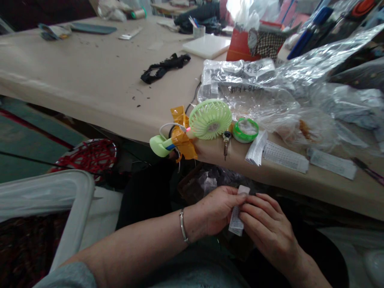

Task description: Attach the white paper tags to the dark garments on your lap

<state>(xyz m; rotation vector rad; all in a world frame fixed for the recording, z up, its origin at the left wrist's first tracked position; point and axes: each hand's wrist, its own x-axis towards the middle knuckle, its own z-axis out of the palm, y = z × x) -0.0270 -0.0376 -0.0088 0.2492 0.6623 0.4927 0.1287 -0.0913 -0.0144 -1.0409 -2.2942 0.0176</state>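
Below the table's front edge, my left hand pinches a narrow folded strip of printed white paper between thumb and fingers. My right hand closes on the same strip from the other side, its fingertips close to the left thumb. The strip's lower end hangs down between the hands. Above them at the table edge are a folded paper bundle and two flat stacks of printed slips. A green round tin with whitish contents sits beside the bundle.
A green fan is taped to the table edge, with a soldering iron beside it. Clear plastic bags cover the right of the table. A black cloth loop lies farther back. A white tub stands at lower left.
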